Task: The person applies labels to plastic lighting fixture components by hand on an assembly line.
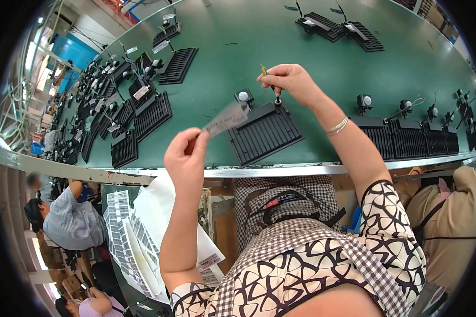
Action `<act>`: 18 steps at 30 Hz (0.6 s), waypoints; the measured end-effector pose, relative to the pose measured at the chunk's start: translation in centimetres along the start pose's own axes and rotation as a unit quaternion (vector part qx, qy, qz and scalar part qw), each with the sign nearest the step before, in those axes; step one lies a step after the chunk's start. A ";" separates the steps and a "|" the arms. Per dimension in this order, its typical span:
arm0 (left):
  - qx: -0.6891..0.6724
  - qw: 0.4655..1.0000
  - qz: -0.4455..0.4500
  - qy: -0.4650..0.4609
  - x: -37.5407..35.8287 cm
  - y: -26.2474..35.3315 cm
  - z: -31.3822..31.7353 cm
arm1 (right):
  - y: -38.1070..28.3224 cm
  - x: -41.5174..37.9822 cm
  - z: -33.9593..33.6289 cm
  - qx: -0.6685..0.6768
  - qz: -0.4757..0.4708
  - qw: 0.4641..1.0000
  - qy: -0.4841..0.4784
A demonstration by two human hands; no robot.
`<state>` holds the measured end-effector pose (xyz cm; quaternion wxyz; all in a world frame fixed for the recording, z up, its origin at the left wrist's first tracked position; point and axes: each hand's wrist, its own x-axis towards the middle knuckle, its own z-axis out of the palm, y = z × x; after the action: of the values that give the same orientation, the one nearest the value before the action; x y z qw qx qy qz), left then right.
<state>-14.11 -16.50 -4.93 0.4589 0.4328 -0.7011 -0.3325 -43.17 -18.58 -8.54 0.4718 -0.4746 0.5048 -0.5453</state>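
My left hand [186, 152] pinches a printed label [227, 119] between thumb and fingers, its far end blurred and overlapping the lamp in this view. My right hand [292, 82] is closed on a short black cable [273, 91] with yellow-green wire ends showing above the fingers. That cable rises from the top edge of a black finned lamp housing [264, 135], which lies tilted on the green table in front of me. A sensor with a white dome [243, 96] sticks up from the housing's upper left corner.
Several finned housings with sensors [152, 113] crowd the table's left side. A row of housings [407, 138] lines the right front edge, and two lamps [341, 30] lie at the back. Label sheets [135, 238] rest below the table edge [222, 172]. People sit at both sides.
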 end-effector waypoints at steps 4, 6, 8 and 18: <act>-0.060 0.998 0.003 0.019 3.8 0.2 3.4 | 0.0 -1.2 1.4 -0.050 -0.016 0.997 0.060; -0.075 0.997 0.012 0.019 5.3 0.0 4.9 | 0.1 -1.2 1.3 -0.047 -0.019 0.997 0.065; -0.081 0.996 0.019 0.015 6.3 -0.4 6.2 | 0.0 -1.3 1.0 -0.046 -0.020 0.996 0.068; -0.049 0.998 -0.025 -0.037 7.2 -1.3 9.5 | 0.8 -1.1 0.3 -0.039 -0.003 0.996 0.075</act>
<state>-24.05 -22.89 -6.90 0.4449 0.4145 -0.6897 -0.3931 -42.74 -17.55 -9.41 0.4121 -0.4519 0.5583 -0.5606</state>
